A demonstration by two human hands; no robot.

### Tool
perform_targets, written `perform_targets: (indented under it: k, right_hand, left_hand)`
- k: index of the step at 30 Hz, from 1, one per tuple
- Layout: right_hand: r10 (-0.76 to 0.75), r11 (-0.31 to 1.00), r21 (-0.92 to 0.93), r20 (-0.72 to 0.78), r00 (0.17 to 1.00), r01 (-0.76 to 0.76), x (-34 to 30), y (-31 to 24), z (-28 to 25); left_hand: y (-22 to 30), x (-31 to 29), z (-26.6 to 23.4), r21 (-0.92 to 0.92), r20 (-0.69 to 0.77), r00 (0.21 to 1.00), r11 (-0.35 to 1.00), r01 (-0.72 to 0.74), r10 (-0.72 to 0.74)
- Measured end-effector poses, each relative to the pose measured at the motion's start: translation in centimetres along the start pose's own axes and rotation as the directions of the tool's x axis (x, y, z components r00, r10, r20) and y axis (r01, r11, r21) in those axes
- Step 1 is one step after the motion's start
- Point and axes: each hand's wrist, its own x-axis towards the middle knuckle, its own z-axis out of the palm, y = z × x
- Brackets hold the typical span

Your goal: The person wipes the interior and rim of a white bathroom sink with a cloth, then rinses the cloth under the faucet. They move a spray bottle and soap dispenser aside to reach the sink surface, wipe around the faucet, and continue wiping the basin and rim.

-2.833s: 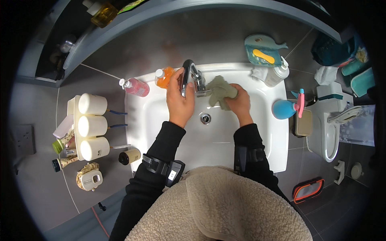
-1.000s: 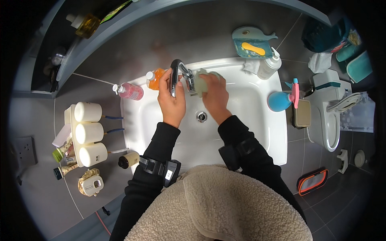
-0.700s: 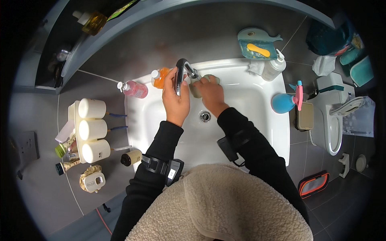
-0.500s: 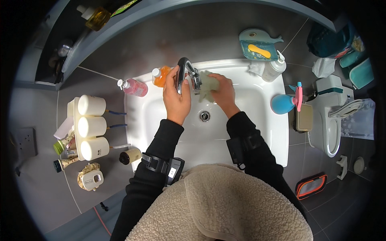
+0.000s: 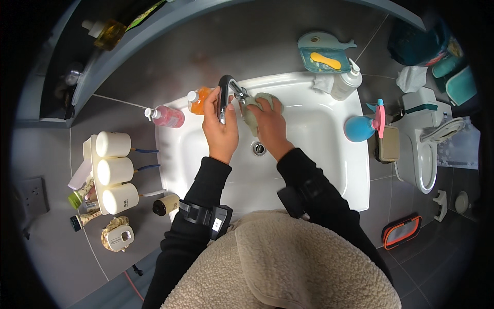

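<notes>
A chrome faucet (image 5: 223,100) rises at the back of the white sink (image 5: 324,165). My left hand (image 5: 221,138) grips its curved spout, the thumb on the right side and the fingers on the left. In my right hand (image 5: 271,129) is a pale green cloth (image 5: 250,122), bunched under the fingers and pressed against the faucet's base. Part of the cloth hangs toward the drain (image 5: 259,149). Just left of the spout stands a bottle of orange liquid (image 5: 199,101), partly hidden by my left fingers.
A pink pump bottle (image 5: 169,117) stands at the sink's left corner. On the right are a clear pump bottle (image 5: 346,85) and a blue spray bottle (image 5: 359,129). White cups (image 5: 114,170) hang in a wall rack at left. A whale-shaped holder (image 5: 321,44) is on the back wall.
My right hand has moved left with the cloth, from beside the faucet to close against its base. My left hand stays on the spout. The whole view has shifted slightly.
</notes>
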Motion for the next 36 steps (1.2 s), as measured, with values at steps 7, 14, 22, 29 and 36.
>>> perform_targets:
  k: [7, 14, 22, 29, 36]
  right_hand:
    - [-0.029, 0.917, 0.376, 0.395, 0.918, -0.133, 3.8, 4.7, -0.7]
    - [0.426, 0.183, 0.763, 0.507, 0.749, -0.62, 0.4, 9.3, -0.6]
    - [0.452, -0.21, 0.696, 0.692, 0.563, -0.686, -3.4, 2.9, -0.6]
    - [0.53, -0.409, 0.643, 0.745, 0.406, -0.647, 1.5, -1.4, 3.7]
    - [0.483, 0.468, 0.686, 0.33, 0.811, -0.557, -1.3, 3.2, 8.8]
  left_hand:
    - [0.2, 0.0, -0.2, 0.087, 0.018, 0.999, 0.995, -0.047, 0.045]
    - [0.4, 0.0, -0.2, 0.13, 0.003, 1.0, 0.991, -0.027, 0.027]
    - [0.3, 0.0, 0.0, 0.054, -0.008, 1.0, 0.998, -0.029, 0.03]
    - [0.5, 0.0, -0.1, 0.087, 0.002, 1.0, 0.996, -0.014, 0.014]
    - [0.5, 0.0, -0.1, 0.095, 0.009, 1.0, 0.995, -0.015, 0.014]
